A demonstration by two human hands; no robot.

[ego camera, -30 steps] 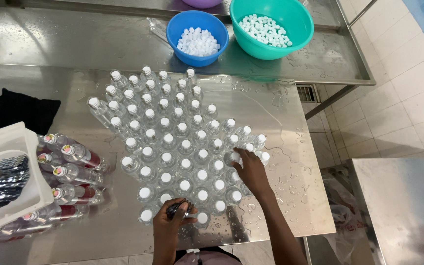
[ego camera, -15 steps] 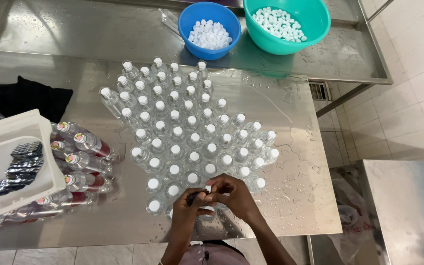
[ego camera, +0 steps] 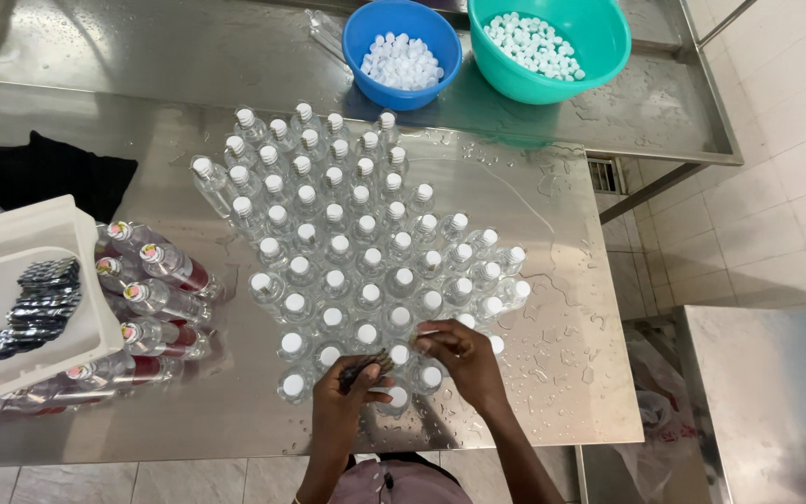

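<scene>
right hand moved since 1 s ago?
Yes. The right hand left the right edge of the bottle cluster and came in toward the left hand at the near row.

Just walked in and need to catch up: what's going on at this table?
A person works over a cluster of clear capped bottles standing on a wet steel table. The left hand holds a small dark stack, the right hand touches a cap at the near edge. Beyond are a blue bowl and a teal bowl of white caps.
</scene>
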